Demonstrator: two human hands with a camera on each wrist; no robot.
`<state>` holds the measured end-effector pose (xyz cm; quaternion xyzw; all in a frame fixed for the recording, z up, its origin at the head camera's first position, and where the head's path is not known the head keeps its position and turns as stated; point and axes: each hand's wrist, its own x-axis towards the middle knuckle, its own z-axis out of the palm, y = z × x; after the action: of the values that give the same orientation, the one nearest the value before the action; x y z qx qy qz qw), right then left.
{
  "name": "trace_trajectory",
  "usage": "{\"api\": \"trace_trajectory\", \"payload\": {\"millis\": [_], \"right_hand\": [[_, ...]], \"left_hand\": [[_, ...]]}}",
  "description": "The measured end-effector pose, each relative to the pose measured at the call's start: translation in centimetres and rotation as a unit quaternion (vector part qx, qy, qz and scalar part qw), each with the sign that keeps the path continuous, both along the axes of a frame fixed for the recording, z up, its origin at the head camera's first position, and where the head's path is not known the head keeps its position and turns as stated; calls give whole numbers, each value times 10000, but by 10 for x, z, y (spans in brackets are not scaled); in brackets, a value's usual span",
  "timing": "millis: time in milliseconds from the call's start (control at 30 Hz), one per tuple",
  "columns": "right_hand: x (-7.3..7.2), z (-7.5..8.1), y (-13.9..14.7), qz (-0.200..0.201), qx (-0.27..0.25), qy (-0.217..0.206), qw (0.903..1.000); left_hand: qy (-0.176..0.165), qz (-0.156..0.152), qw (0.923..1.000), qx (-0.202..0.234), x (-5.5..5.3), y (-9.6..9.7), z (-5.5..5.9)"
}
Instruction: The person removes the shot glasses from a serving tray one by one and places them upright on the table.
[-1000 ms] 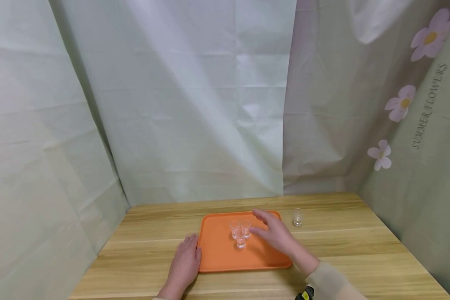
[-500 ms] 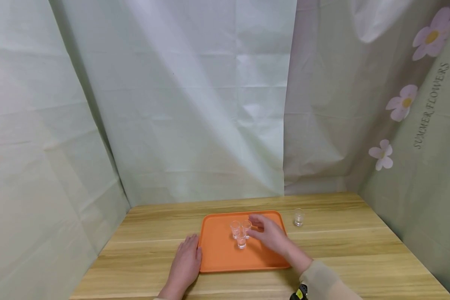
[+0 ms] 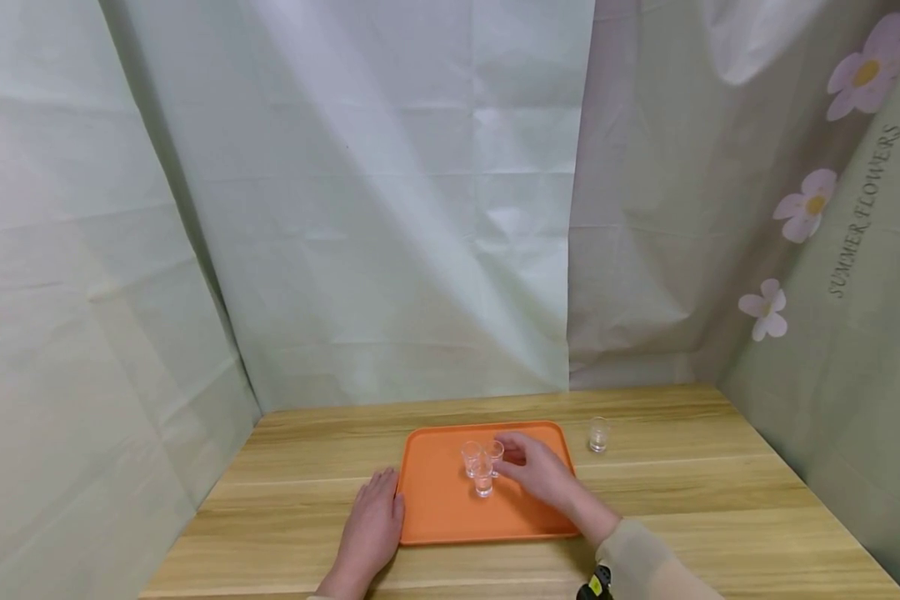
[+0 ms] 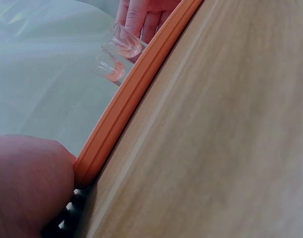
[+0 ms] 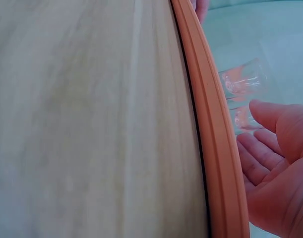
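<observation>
Three small clear shot glasses stand close together on an orange tray: a front one, a left one and a right one. My right hand reaches over the tray from the right and holds the right glass between thumb and fingers. In the right wrist view the thumb overlaps that glass, with the curled fingers on its other side. My left hand lies flat on the table, fingers straight, its thumb side against the tray's left edge. In the left wrist view the glasses show beyond the tray's rim.
Another shot glass stands on the wooden table, right of the tray. Pale cloth curtains close off the back and both sides. A dark watch-like device sits at my right wrist.
My right hand has moved left and slightly inward, and its thumb and fingers have drawn in around the right glass. My left hand, the tray and the glasses have stayed in place.
</observation>
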<state>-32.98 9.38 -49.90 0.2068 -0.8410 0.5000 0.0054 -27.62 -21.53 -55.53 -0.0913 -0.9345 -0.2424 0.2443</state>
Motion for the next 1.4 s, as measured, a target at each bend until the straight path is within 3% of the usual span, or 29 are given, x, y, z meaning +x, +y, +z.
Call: {"api": "trace_trajectory", "payload": {"millis": [267,367,567,700,833,1033,1100,1267,1400], "right_hand": [[-1,0,-1,101,81,120,9998],[-2,0,-2,94,115,101,9998],[-2,0,-2,16,53,33,10000],[-2,0,-2,-52,5,-44,10000],[-1,0,0,-127,-81,-42,9999],[5,4,7,-227,-347,-26,9991],[7,5,10,-283,-364,-20,9989],[10,8,18,-478,-283,72,9984],[14,10,24,-575,-316,135,9978]], "left_hand": [[-113,4,9999,-72,-1,-1,-2],[-115,10,9999,-118,2,1,5],[-487,-23,9988,-34,13,7,26],[-577,29,9983,-79,13,8,29],[-735,32,9973,-58,11,7,28],[-415,6,9991,35,0,0,6],[-406,25,9992,45,0,0,5],[-705,34,9975,6,10,6,24],[-895,69,9959,-76,14,8,31]]}}
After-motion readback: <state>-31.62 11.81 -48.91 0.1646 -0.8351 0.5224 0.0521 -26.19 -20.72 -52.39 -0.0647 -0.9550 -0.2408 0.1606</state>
